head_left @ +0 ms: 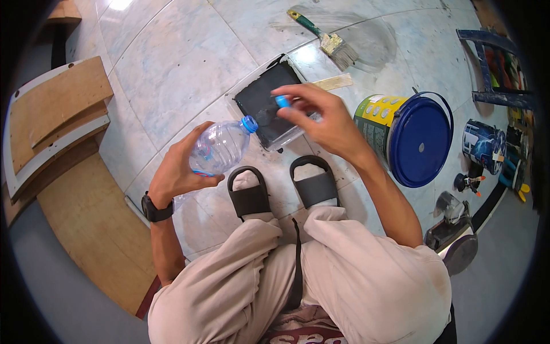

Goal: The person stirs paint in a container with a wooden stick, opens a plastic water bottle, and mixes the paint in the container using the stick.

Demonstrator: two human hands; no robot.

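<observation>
My left hand [180, 163] is wrapped round a clear plastic water bottle [222, 146], tilted with its open blue-ringed neck pointing up and to the right. Between the thumb and fingers of my right hand [321, 114] is a small blue bottle cap [282, 101], apart from the neck. Below both hands, a clear square container [286, 137] on the floor holds dark grey-black paint [264, 94]. How full the bottle is I cannot tell.
A paintbrush [327, 41] with a green handle lies beyond the container, near a flat wooden stick [334, 82]. To the right are a large blue-lidded bucket [421, 140] and a smaller can [483, 143]. Wooden boards [69, 109] stand at left. My sandalled feet are close below.
</observation>
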